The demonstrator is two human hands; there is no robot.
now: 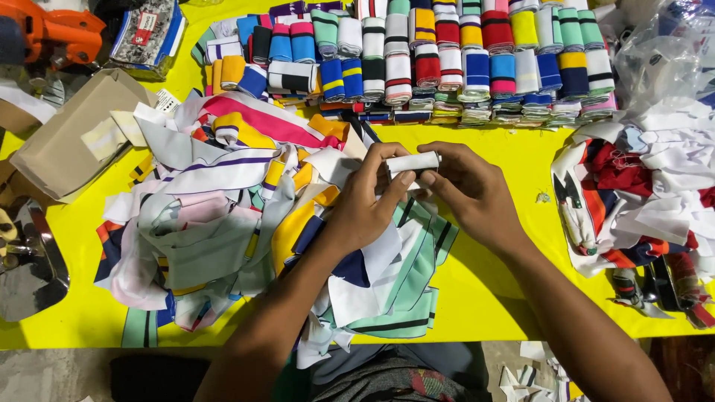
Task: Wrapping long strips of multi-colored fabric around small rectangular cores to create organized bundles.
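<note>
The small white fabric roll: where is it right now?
In the head view, the white fabric roll is just above centre, pinched between the left hand and right hand, above the yellow table and right of the loose strip pile.

A small white fabric roll (413, 162) lies level, its long axis running nine to three o'clock, held above the yellow desk (491, 283). It is tightly wound and plain. The loose striped strips (223, 216) lie at its eight o'clock.

Matt ribbed cloth roll (413, 162), glossy table (491, 275)
</note>
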